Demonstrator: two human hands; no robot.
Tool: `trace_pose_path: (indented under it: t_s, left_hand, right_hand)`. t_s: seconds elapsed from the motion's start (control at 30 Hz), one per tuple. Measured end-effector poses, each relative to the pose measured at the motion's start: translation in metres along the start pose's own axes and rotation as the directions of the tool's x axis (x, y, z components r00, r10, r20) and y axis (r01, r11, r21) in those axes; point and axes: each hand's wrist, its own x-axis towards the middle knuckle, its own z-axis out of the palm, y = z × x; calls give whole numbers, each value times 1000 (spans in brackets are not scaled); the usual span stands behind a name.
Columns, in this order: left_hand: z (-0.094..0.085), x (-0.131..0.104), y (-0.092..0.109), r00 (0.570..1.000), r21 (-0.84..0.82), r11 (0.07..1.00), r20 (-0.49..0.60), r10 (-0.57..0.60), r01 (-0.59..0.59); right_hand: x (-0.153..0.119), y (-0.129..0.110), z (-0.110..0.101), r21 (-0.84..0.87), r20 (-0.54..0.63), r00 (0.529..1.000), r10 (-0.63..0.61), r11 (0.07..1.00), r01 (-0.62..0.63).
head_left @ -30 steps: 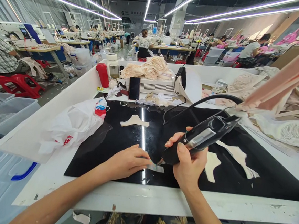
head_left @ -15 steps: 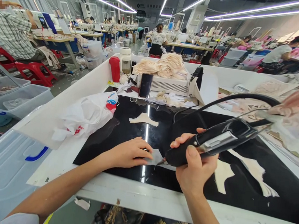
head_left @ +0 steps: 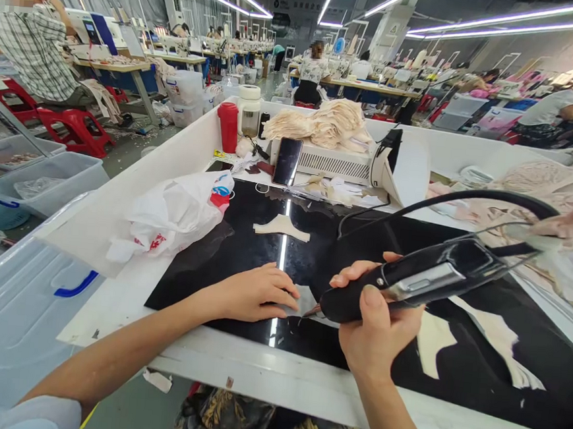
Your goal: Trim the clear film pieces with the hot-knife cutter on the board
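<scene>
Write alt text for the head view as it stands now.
The right hand holds a black handheld tool, its tip at a pale grey piece that the left hand touches on a black mat. Cream pieces lie nearby; a white bag lies left.

— Where does this view come from?
— From 1 camera worn on the person's head, facing forward and tilted down over the white table [head_left: 264, 371].
— How near is it to the hands?
— Close: the forearms [head_left: 137, 341] run in from the lower edge, and the left hand [head_left: 258, 293] and right hand [head_left: 378, 337] lie below mid-frame.
— And the reach?
— Wide: the person's lap [head_left: 230, 421] at the bottom, the black mat [head_left: 243, 257] across the middle, then the workroom's back wall [head_left: 306, 27] and ceiling lights [head_left: 328, 1] up top.
</scene>
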Motion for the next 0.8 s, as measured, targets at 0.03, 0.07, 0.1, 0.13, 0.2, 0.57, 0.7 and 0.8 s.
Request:
trace_pose_path:
  t_s: [0.03, 0.07, 0.1, 0.13, 0.2, 0.57, 0.7, 0.8]
  left_hand:
    - [-1, 0, 1, 1000, 1, 1000, 6, -6, 6]
    - [-1, 0, 1, 1000, 3, 1000, 12, -10, 10]
    - [-1, 0, 1, 1000, 3, 1000, 16, -12, 12]
    - [-2, 0, 2, 1000, 2, 1000, 17, -10, 10]
    - [-1, 0, 2, 1000, 2, 1000, 16, -4, 4]
    - [-2, 1, 3, 1000, 17, 1000, 7, 3, -3]
    - [-1, 1, 8, 999, 42, 998, -29, -39, 40]
    - [0, 2, 11, 998, 34, 998, -44, -48, 49]
  right_hand:
    - [0, 0, 0, -2, 0, 1000, -1, 1000, 1]
    - [0, -1, 0, -2, -1, 1000, -2, 1000, 2]
    - [0, -1, 0, 0, -4, 1000, -4, 1000, 4]
    - [1, -1, 0, 2, -8, 1000, -8, 1000, 8]
    - [2, -2, 1, 4, -21, 999, -26, 1000, 27]
    - [0, 2, -3, -39, 28, 999, -21, 999, 22]
    - [6, 3, -8, -79, 18, 999, -28, 996, 30]
    - [11, 3, -9, -64, -24, 999, -43, 997, 41]
